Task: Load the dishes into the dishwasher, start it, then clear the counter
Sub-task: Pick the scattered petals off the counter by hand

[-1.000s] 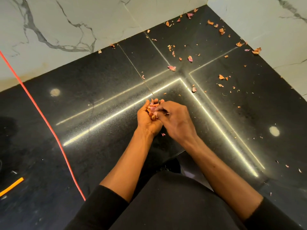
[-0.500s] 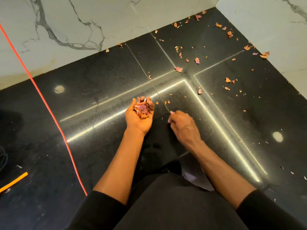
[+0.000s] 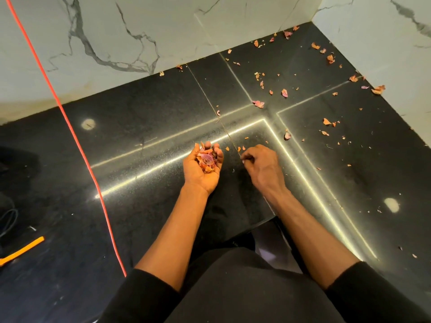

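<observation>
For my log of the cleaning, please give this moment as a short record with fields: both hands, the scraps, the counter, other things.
left hand: palm up, cupped round a heap of peel scraps
right hand: knuckles up, fingertips down at the counter; whether it pinches anything is hidden
counter: black, glossy
loose scraps: scattered mostly toward the far right corner
other: red cable across the left side

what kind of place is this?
Probably a kitchen corner: a polished black stone counter meets white marble walls, with onion skins strewn across it and a pile cupped in the left hand.
</observation>
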